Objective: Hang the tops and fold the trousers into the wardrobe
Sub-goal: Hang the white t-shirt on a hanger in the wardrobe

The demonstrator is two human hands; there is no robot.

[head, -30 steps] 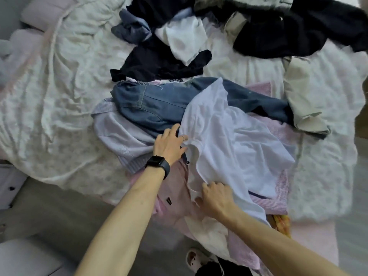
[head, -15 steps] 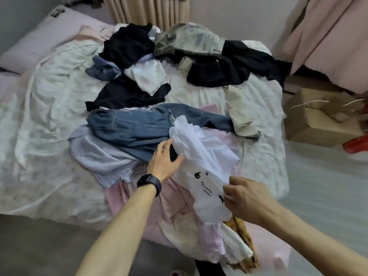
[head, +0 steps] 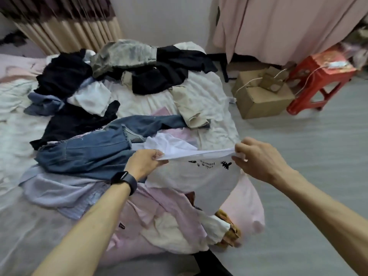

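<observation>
I hold a white top (head: 191, 176) up over the near corner of the bed (head: 209, 90). My left hand (head: 146, 163) pinches its upper edge on one side. My right hand (head: 258, 158) pinches the same edge on the other side. The edge is pulled tight between my 2 hands, and the rest of the top hangs down. It has small black pictures and words near the edge. The words are too small for me to read.

A black watch (head: 125, 180) is on my left wrist.

Under the top lies a messy pile of clothes. A pink shirt (head: 163, 212) is at the near edge of the bed. Blue jeans (head: 89, 154) lie just past my left hand, on top of a pale purple top (head: 57, 192). Tan trousers (head: 191, 104) lie farther back, and black clothes (head: 163, 74) are heaped behind them.

On the floor (head: 308, 176) beside the bed is a cardboard box (head: 258, 100). A red stool (head: 318, 76) stands next to the box, near a pink curtain (head: 278, 22).
</observation>
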